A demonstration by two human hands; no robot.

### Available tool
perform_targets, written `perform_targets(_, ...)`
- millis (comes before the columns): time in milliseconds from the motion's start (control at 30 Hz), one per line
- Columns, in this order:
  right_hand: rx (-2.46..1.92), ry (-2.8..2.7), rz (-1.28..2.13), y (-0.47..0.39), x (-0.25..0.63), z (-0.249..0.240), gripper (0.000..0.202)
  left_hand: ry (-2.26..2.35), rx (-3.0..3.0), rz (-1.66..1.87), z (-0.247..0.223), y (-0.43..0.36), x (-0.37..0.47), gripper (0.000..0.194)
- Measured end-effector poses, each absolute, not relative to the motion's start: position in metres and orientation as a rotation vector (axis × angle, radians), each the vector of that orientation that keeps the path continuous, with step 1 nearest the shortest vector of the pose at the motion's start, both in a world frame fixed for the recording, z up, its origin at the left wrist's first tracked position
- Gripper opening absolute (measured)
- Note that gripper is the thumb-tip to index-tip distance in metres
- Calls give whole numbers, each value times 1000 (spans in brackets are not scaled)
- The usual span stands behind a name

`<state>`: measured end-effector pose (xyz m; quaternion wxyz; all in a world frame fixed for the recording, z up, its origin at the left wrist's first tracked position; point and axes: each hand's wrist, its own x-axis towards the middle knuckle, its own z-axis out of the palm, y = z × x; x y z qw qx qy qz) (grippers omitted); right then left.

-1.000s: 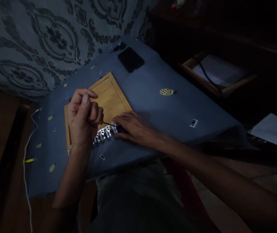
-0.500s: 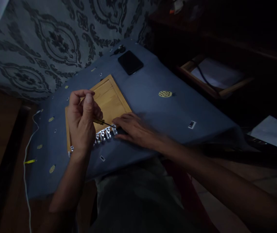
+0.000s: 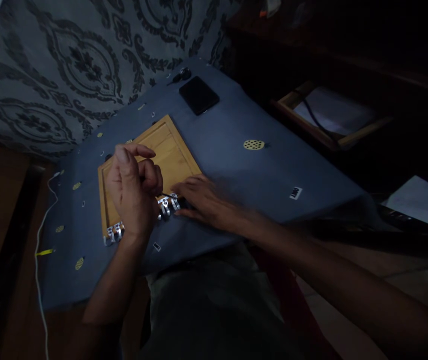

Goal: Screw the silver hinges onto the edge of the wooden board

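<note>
My left hand is closed around a screwdriver, whose handle it hides. The thin dark screwdriver shaft points right, its tip at a shiny metal clip on the near edge of a wooden board. My right hand lies at the board's near right corner, forefinger and thumb on either side of that clip. Several similar curved metal clips line the same edge; my left hand covers the middle of the row.
The board lies on a blue patterned tablecloth. Behind it are a black phone or tablet and a small dark object with a cord. A white cable hangs at the left. On the right, an open drawer holds papers.
My left hand has turned and moved slightly right and down, now covering the screwdriver handle and different clips. My right hand stays nearly in place. The view has shifted slightly.
</note>
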<state>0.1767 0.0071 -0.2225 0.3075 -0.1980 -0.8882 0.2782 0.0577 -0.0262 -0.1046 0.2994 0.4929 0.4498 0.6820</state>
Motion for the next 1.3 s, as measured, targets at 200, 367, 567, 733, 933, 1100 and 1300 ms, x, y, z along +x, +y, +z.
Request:
perform_targets(200, -510, -2349, 763, 7, 177, -221, 36, 1175, 1316, 1720, -104, -21, 51, 50)
perform_targets(367, -507, -2344, 760, 6, 179, -219, 35, 1100, 1369, 1617, -103, -18, 41, 50)
perform_targets(567, -516, -2357, 776, 7, 178, -220, 36, 1073, 1436, 1519, -104, -20, 41, 51)
perform_targets(733, -537, -2345, 787, 7, 179, -221, 34, 1108, 1424, 1653, -100, -26, 41, 46)
perform_targets(933, -528, -2368, 778, 7, 182, -215, 35, 1167, 1270, 1866, -89, -33, 30, 35)
perform_targets(1100, -552, -2370, 786, 7, 181, -215, 35, 1157, 1215, 1902, -95, -32, 29, 31)
perform_targets(1300, -565, -2395, 770, 7, 182, -217, 36, 1207, 1227, 1815, -100, -35, 26, 23)
